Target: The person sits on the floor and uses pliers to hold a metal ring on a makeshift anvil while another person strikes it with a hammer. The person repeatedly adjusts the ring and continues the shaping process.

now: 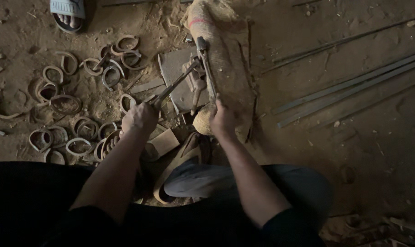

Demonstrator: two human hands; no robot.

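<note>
My left hand [140, 117] grips the handles of long metal tongs [175, 84], whose jaws reach a small metal piece [192, 68] on a flat steel block [178, 77]. My right hand [222, 120] holds the handle of a hammer [205, 64], its head lying over the same spot. Both tools meet above the block, beside a log wrapped in sackcloth [226, 59].
Several curved metal rings [66, 104] lie scattered over the dirt floor at the left. Long metal rods [349, 87] lie at the right. Another person's sandalled foot [68, 13] stands at the top left. A sandal [180, 160] lies near my knee.
</note>
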